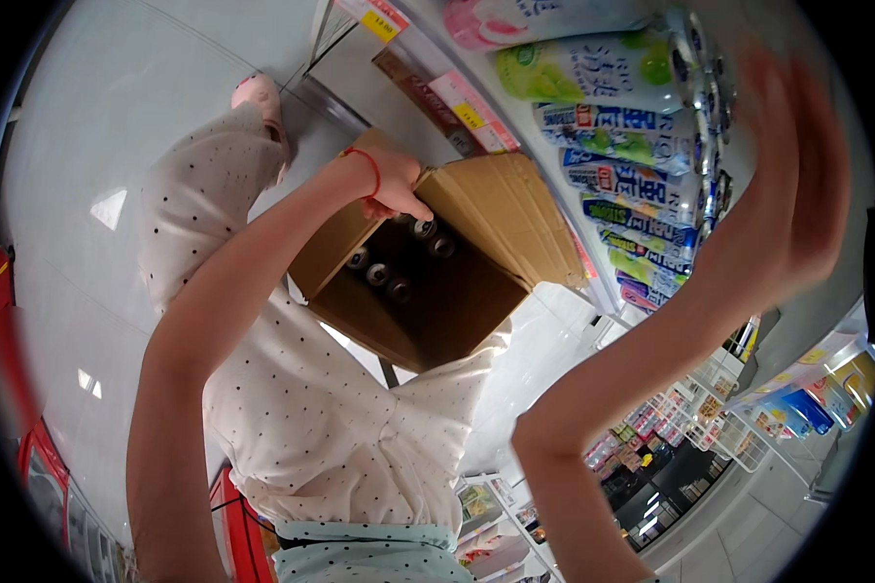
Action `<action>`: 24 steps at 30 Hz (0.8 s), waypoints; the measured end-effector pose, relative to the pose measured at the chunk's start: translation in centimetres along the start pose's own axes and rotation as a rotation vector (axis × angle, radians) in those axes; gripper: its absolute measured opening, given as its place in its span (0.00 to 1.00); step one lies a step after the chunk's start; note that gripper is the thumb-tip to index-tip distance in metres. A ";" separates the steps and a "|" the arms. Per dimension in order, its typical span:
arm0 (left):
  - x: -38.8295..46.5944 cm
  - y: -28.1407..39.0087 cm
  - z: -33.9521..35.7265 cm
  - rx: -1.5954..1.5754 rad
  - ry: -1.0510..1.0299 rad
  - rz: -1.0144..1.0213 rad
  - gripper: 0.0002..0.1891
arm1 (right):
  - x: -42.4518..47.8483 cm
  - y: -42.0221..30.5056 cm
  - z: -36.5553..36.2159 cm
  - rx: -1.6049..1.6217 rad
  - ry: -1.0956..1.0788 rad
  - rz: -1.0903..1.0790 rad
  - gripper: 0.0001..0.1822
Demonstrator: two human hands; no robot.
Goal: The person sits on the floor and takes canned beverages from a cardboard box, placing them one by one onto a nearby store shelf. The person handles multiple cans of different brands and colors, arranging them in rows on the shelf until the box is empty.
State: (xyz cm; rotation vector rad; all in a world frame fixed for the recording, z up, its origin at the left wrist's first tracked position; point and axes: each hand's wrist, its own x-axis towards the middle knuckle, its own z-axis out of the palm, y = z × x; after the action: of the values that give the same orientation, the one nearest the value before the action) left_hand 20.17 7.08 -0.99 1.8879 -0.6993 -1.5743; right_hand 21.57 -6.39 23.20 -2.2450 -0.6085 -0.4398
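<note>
An open cardboard box [510, 211] stands before me, with several cans [378, 274] deep inside. My left hand [394, 178], a red cord on its wrist, is at the box's upper edge; its thumb reaches over a can near the rim, and whether it grips anything is unclear. To the right, my right hand [798, 160] is raised and blurred, beside the tops of cans standing on a shelf; its fingers cannot be made out well. Green-and-white cans [590, 69] and blue-and-white cans [620, 135] line that shelf.
Price tags run along the shelf edge [474, 109]. A pink shoe [257, 98] is on the tiled floor [117, 95]. Wire racks [729, 430] with packaged goods stand at the lower right, and red objects [44, 466] are at the far left.
</note>
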 end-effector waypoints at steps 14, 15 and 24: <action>1.6 -0.9 2.2 0.372 0.304 0.014 0.18 | -27.3 7.8 14.0 0.150 -0.369 0.973 0.11; 1.5 -0.6 2.0 0.368 0.277 -0.010 0.17 | -28.2 9.2 15.1 0.091 -0.451 0.960 0.16; 1.6 0.8 1.8 0.457 0.317 -0.042 0.11 | -30.8 18.0 23.5 -0.362 -1.003 0.786 0.44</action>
State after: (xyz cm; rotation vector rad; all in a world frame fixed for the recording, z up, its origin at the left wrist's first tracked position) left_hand 18.63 5.26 -1.74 2.4256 -0.9348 -1.1600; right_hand 8.83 -8.61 -17.56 -2.7243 -0.0413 1.0951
